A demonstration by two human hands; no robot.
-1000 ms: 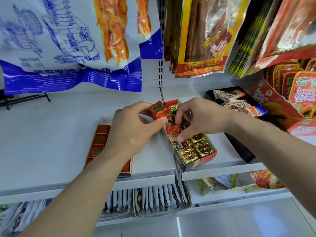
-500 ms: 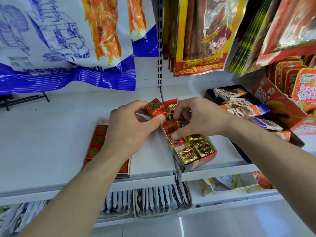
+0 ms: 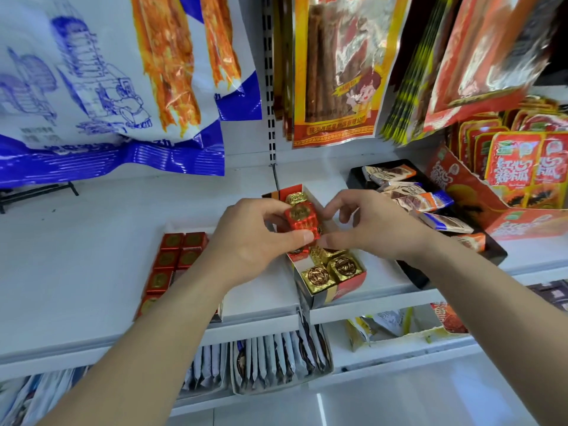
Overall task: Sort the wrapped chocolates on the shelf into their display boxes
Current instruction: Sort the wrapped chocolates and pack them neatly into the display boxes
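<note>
My left hand (image 3: 246, 241) pinches a small stack of red-wrapped chocolates (image 3: 299, 218) between thumb and fingers, just above the narrow display box (image 3: 349, 287). My right hand (image 3: 372, 229) has its fingers curled, with forefinger and thumb tips at the stack's right edge. The box holds gold-wrapped chocolates (image 3: 318, 276) at its front and one at the back; its middle is hidden by my hands. A second box of red-wrapped chocolates (image 3: 167, 259) lies to the left, partly under my left forearm.
A black tray (image 3: 415, 279) of wrapped bars lies right of the box, with a red display carton (image 3: 461, 192) beyond it. Large snack bags (image 3: 335, 72) hang overhead. Sachets (image 3: 276, 358) fill the shelf below. Bare white shelf (image 3: 76, 256) stretches left.
My right hand came up out of the box to the left hand. The left hand's red chocolates now look like a taller stack, held slightly more to the right.
</note>
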